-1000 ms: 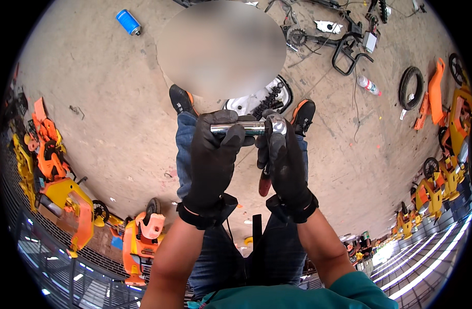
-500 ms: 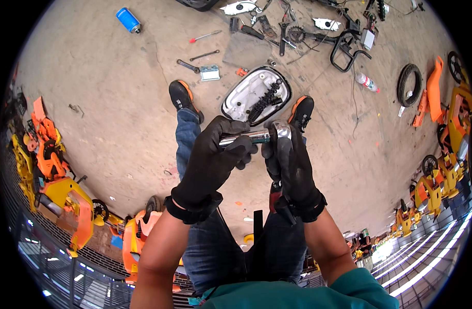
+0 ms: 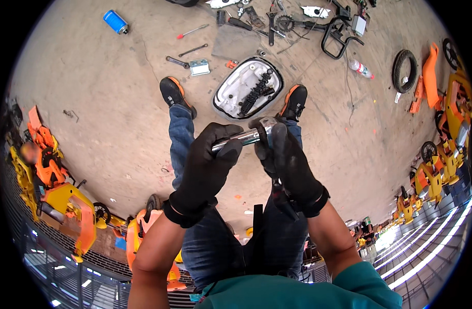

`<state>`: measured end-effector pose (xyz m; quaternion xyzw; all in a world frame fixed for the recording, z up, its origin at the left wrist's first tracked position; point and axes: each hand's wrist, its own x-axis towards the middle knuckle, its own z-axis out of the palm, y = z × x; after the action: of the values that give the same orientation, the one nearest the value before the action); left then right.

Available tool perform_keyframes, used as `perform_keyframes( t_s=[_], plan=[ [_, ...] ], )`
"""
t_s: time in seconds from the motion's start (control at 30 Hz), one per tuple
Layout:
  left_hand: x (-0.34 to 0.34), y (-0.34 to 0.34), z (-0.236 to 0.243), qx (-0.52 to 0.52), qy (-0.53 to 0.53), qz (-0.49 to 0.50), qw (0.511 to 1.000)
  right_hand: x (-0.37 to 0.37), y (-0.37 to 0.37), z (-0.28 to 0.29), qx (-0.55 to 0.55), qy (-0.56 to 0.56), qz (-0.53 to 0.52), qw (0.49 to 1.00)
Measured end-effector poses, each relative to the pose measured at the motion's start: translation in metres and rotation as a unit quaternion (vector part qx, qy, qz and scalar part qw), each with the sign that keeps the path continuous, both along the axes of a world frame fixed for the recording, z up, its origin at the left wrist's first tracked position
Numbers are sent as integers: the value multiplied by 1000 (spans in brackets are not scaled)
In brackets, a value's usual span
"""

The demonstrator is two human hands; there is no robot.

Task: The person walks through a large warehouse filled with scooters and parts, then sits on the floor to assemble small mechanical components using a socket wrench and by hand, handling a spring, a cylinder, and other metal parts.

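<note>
Both my hands wear black gloves and meet in front of my knees. My left hand [image 3: 210, 154] is closed round a shiny chrome socket piece [image 3: 250, 136], with the thumb lying along it. The inner end of that piece meets the rounded chrome head of a ratchet wrench [image 3: 269, 122]. My right hand [image 3: 287, 157] grips the ratchet just below its head, and the dark handle comes out under the palm. Beyond my hands, between my shoes, a white shell-like tray with a black rim [image 3: 221, 98] lies on the floor. A black coil-spring shock absorber [image 3: 256, 92] rests in it.
A combination wrench [image 3: 177, 62], a small light-blue box [image 3: 199, 67] and a screwdriver [image 3: 192, 31] lie beyond my left shoe. Farther out are a blue can [image 3: 115, 22], black frame parts [image 3: 336, 38], a plastic bottle [image 3: 361, 69] and a tyre [image 3: 405, 71]. Orange-yellow vehicles [image 3: 71, 203] line both sides.
My hands have shifted slightly left in the picture, still on the socket piece and ratchet. The floor items have slid left and up as the view moved.
</note>
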<state>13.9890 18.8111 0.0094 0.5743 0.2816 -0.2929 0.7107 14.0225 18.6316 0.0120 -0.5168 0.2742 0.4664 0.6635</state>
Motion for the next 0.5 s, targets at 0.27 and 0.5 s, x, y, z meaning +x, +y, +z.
perform_keyframes(
  t_s=[0.27,0.5],
  plan=[
    [8,12,-4,-143,82,48,985,-4,-19,-13,227,130,-155,953],
    [4,18,-6,-157,93,32,983,-20,-18,-17,256,112,-175,944]
  ],
)
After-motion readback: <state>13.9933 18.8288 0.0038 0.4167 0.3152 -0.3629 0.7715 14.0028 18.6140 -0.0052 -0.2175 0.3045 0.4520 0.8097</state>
